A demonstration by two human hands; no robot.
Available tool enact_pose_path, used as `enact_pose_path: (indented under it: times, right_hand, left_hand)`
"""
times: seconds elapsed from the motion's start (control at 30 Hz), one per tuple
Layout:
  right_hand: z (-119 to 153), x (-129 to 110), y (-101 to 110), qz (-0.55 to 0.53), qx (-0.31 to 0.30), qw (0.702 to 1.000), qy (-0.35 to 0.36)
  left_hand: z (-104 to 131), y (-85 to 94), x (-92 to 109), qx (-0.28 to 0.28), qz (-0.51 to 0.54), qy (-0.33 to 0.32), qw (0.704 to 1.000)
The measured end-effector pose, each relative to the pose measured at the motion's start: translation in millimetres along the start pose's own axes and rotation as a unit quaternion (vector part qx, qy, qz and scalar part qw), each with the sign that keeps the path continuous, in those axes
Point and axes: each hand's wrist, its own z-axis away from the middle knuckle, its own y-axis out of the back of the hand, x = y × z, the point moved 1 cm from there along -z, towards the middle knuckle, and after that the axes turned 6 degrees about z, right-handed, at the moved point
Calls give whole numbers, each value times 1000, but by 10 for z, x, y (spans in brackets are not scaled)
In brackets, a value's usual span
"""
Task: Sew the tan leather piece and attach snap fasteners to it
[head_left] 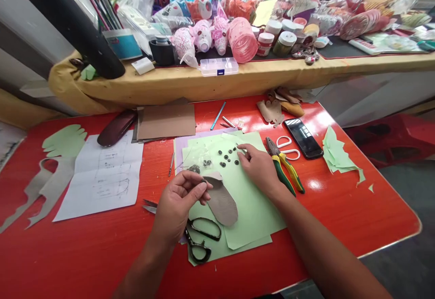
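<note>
My left hand (180,199) is closed in a pinch, a small dark round snap button (204,181) showing at its fingertips. Just below those fingers a grey sole-shaped piece (222,204) lies on light green sheets (251,213). My right hand (258,165) rests over the sheets, thumb and forefinger apart, beside several loose dark snap buttons (226,157). More of them sit in a clear plastic bag (200,156). Black-handled scissors (204,229) lie partly under my left hand, their blades poking out on its left.
Pliers (283,165), white-handled scissors (288,147) and a phone (303,138) lie right of the sheets. Left are a drawn paper pattern (105,176), a dark maroon case (117,128) and brown boards (166,121). A shelf (142,86) crowded with jars runs behind the red table (356,213).
</note>
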Motion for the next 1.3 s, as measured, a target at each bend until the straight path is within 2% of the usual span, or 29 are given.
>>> enact_pose_path:
  times: [0.2,0.47,0.57,0.67,0.77,0.87,0.97,1.03,1.17,1.3]
  right_hand:
    - [-114,-75,-6,50,-22,998,9]
    - [-194,-65,-64,54,-3,999,-5]
    - [-210,-52,-57,7,12,1000,-11]
    - [-178,-31,-14,-115,0,992,-40]
    - [-78,-18,49,-266,-75,958,-80]
    - [69,-19,108,-391,-150,901,-115]
    - [210,-15,141,-487,-189,840,-147]
    - [276,-11,147,-523,-204,812,-163]
    - [317,-27,160,-555,-218,786,-162]
    - [277,-77,206,-557,-223,788,-136]
  left_hand:
    - [14,-65,-21,-14,34,14,999]
    - [20,-223,-106,-39,62,62,995]
    - [-9,-277,-118,-41,80,74,993]
    - [-41,-316,-125,-45,89,80,992]
    - [-76,-332,-148,-45,90,79,992]
    - [-111,-335,-185,-42,79,80,993]
    - [-141,-357,-218,-36,68,85,993]
    - [-155,-393,-227,-34,64,87,994]
    - [-184,-499,-205,-40,35,69,996]
    - [-252,-579,-169,-35,-13,26,999]
